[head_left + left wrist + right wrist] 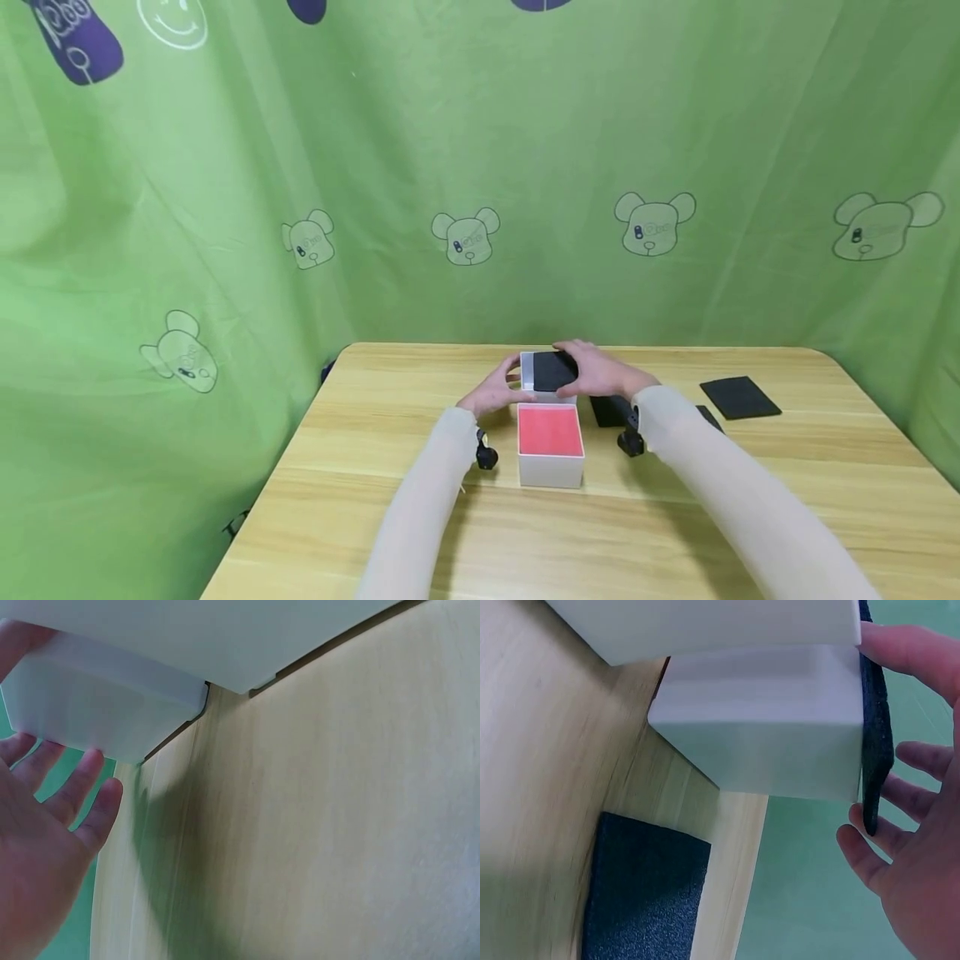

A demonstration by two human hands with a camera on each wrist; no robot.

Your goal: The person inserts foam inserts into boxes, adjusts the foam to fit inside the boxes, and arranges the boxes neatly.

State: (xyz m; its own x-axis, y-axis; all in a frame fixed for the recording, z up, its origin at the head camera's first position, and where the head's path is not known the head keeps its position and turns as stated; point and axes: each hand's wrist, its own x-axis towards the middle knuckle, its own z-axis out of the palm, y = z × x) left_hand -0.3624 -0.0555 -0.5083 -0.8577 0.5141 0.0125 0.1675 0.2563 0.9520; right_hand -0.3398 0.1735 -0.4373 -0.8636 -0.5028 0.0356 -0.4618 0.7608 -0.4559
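Two white boxes stand one behind the other on the table. At the rear box [551,398], my left hand [495,390] steadies the left side, its thumb near the front wall and fingertips at the edge in the left wrist view. Over that box's top lies a thin black foam pad [553,371], leaving a pale strip uncovered on the left. My right hand [598,372] holds this pad by its right part, between thumb and fingers. In the right wrist view, the pad's edge [876,735] overhangs the box. Closer to me, the front box [551,472] shows a red top surface [550,430].
Right of the boxes lies another black pad [611,410], partly behind my right wrist. A further black pad [740,397] lies farther right, and a third one [708,417] is mostly hidden by my sleeve. A green curtain [555,283] hangs behind the wooden table [375,467].
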